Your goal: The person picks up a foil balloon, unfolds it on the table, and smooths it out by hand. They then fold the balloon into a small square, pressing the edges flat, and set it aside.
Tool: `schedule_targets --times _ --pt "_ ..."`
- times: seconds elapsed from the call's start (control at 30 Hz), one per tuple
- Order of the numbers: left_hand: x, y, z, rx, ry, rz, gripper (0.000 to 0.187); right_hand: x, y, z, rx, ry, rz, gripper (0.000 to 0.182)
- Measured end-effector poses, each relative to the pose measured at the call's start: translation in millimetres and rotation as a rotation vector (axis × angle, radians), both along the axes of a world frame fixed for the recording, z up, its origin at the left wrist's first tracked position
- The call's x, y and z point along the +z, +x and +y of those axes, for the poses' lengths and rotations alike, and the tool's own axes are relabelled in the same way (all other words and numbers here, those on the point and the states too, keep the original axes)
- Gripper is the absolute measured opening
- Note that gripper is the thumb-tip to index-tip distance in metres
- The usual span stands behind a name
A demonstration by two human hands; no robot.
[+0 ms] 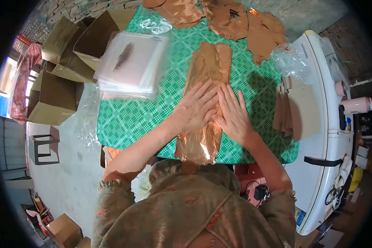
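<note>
A long folded piece of shiny copper-brown material [211, 58] lies lengthwise on a green checked tablecloth [132, 124], its near end at the table's front edge. My left hand [196, 106] rests flat on the middle of it, fingers stretched out. Beside it, my right hand [234, 113] lies flat on the right side of the same piece, fingers extended. The hands nearly touch at the fingertips. Part of the material is hidden under both palms.
Clear plastic bags [132, 66] are stacked at the left. More brown sheets [227, 20] and white rings [156, 26] lie at the back. Brown cardboard pieces [304, 109] are at the right, near a white fridge [318, 82]. Open cardboard boxes [56, 97] stand left of the table.
</note>
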State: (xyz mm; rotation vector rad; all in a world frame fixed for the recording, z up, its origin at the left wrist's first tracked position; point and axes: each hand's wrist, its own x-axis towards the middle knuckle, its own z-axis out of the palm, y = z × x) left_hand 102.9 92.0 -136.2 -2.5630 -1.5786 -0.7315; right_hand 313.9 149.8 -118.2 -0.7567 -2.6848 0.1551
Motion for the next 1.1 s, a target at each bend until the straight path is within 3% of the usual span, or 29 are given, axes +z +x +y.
schedule_targets --times 0.47,0.57,0.77,1.1 --pt "4.0 2.0 -2.8 0.015 -0.083 0.033 0.059 -39.2 -43.5 161.5 -0.127 0.275 -0.079 0.066" --pt "2.2 1.0 -2.0 0.007 -0.064 0.037 0.059 -28.8 -32.9 153.1 -0.077 0.359 -0.070 0.064" --pt "3.2 2.4 -2.7 0.012 -0.036 -0.018 0.061 -2.4 17.8 59.6 0.102 0.256 -0.122 0.066" --pt "-7.8 -0.6 1.2 -0.008 0.022 0.008 0.057 13.5 47.1 -37.9 0.310 -0.056 -0.157 0.077"
